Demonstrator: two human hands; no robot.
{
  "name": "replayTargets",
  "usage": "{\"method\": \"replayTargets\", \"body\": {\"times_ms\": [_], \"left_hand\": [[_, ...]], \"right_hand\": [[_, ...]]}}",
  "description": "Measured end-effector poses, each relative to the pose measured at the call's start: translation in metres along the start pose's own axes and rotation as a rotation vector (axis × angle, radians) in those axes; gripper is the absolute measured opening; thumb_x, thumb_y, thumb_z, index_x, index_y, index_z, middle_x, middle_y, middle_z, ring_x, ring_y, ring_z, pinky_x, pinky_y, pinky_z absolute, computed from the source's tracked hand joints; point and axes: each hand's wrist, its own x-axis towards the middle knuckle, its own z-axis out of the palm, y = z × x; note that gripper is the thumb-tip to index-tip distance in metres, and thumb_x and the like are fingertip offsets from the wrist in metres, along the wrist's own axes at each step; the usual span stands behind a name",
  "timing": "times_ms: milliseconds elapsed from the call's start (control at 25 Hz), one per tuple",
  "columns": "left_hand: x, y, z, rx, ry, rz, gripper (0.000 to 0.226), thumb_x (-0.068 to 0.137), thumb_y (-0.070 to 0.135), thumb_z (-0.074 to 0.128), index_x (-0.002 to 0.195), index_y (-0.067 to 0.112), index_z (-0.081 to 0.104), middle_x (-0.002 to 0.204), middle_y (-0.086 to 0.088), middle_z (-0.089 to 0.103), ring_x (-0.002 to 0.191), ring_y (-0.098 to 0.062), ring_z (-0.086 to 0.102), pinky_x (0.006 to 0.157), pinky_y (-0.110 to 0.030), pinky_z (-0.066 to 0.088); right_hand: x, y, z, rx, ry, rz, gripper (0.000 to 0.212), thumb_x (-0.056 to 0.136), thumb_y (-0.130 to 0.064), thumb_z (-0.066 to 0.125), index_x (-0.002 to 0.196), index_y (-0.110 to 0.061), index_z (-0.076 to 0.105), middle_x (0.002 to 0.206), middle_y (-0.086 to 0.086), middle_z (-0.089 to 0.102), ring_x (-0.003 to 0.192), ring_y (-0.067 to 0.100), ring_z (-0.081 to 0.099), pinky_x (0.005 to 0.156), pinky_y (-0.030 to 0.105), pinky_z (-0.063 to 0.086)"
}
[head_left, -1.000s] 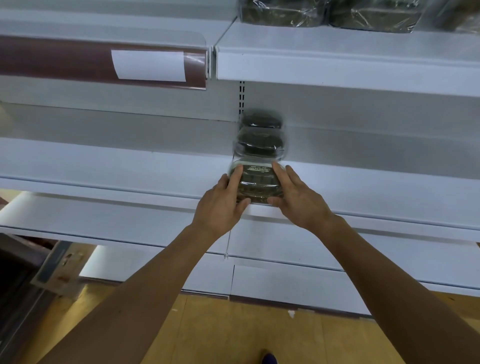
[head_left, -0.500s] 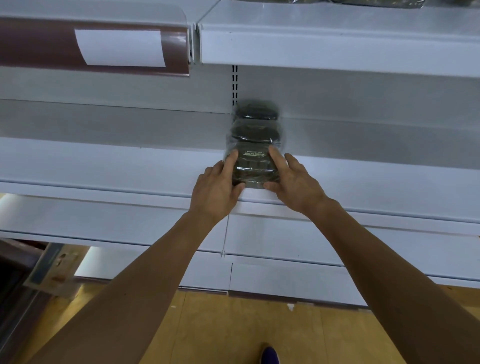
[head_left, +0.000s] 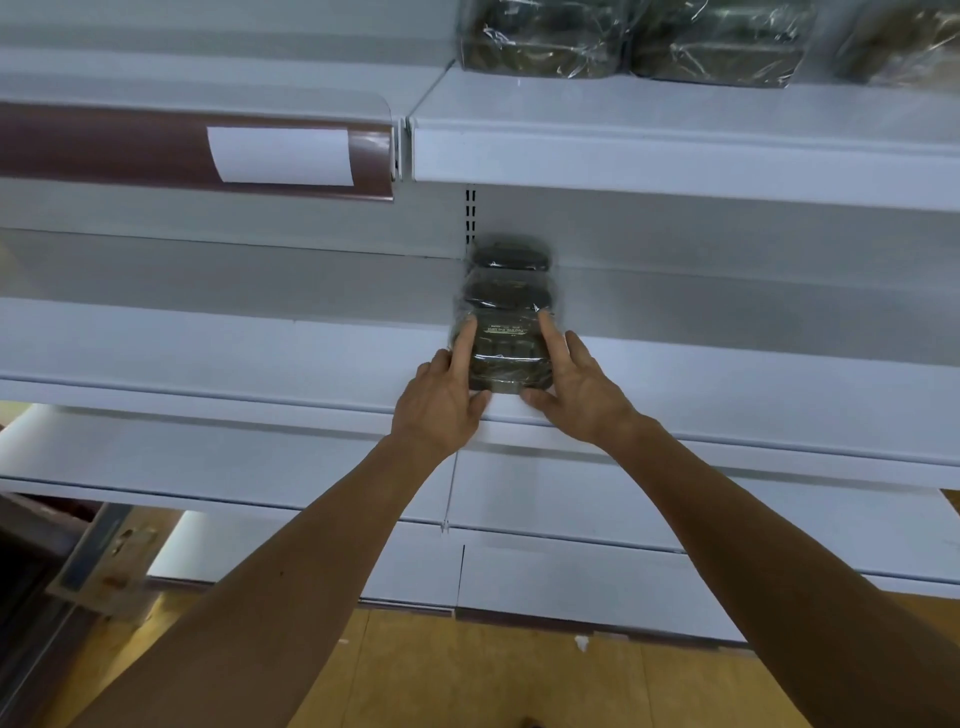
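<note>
Both left hand (head_left: 441, 402) and right hand (head_left: 579, 395) press flat fingers on the front pack (head_left: 506, 358), squaring it on the shelf (head_left: 260, 353). Next I'd push it softly straight back.

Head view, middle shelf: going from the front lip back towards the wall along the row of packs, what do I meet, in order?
Left hand and right hand at the shelf lip, fingers along the sides of the front pack → front pack → second pack → third pack → slotted upright on the back wall.
</note>
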Motion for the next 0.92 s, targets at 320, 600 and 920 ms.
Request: {"method": "replayTargets", "body": {"times_ms": [320, 600, 920], "left_hand": [[-0.027, 0.028, -0.036, 0.212, -0.079, -0.025, 0.084, 0.098, 0.052, 0.049, 0.157, 0.022, -0.002, 0.164, -0.016, 0.004, 0.147, -0.035, 0.025, 0.109, -0.045, 0.04], [-0.049, 0.058, -0.094, 0.196, 0.121, 0.219, 0.074, 0.099, 0.051, 0.045, 0.157, 0.016, 0.016, 0.163, -0.006, 0.02, 0.149, -0.023, 0.021, 0.118, -0.038, 0.028], [-0.07, 0.113, -0.171, 0.225, 0.292, 0.396, 0.056, 0.098, 0.048, 0.049, 0.147, 0.022, 0.04, 0.15, 0.003, 0.045, 0.138, -0.017, 0.04, 0.107, -0.035, 0.038]], "right_hand": [[-0.043, -0.005, -0.032, -0.208, -0.04, -0.013, 0.086, 0.099, -0.048, 0.047, 0.156, -0.017, -0.008, 0.165, 0.004, -0.011, 0.152, 0.023, 0.003, 0.119, 0.037, 0.019], [-0.091, -0.042, -0.104, -0.331, 0.049, -0.18, 0.08, 0.099, -0.05, 0.042, 0.157, -0.016, -0.001, 0.165, 0.002, -0.002, 0.151, 0.016, 0.004, 0.119, 0.026, 0.008], [-0.128, -0.088, -0.176, -0.383, 0.156, -0.28, 0.076, 0.099, -0.049, 0.044, 0.158, -0.019, 0.006, 0.165, -0.002, 0.004, 0.151, 0.017, 0.008, 0.122, 0.035, 0.014]]}}
